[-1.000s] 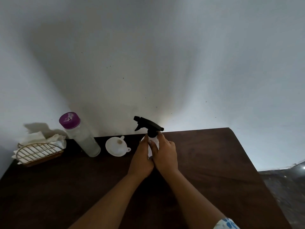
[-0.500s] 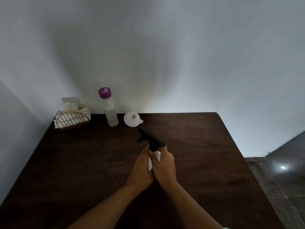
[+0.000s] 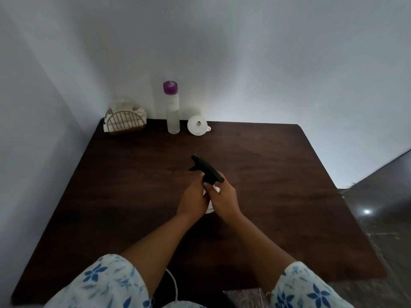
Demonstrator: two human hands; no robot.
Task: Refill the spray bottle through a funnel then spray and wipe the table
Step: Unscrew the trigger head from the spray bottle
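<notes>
A white spray bottle with a black trigger head (image 3: pixel 206 169) stands on the dark wooden table (image 3: pixel 278 174), near its middle. My left hand (image 3: pixel 193 200) wraps the bottle's body from the left. My right hand (image 3: pixel 224 200) grips it from the right, just under the trigger head. Most of the white body is hidden between my hands. A white funnel (image 3: pixel 197 125) lies at the table's back edge. Beside it on the left stands a tall clear bottle with a purple cap (image 3: pixel 172 107).
A wire basket holding white cloths (image 3: pixel 125 121) sits in the back left corner against the wall. Walls close off the table at the back and left. A dark tiled floor (image 3: pixel 382 196) lies beyond the table's right edge.
The view has pulled back and tilted down, so more of the table and my sleeves show. Both hands have kept hold of the spray bottle, which now stands nearer the table's middle.
</notes>
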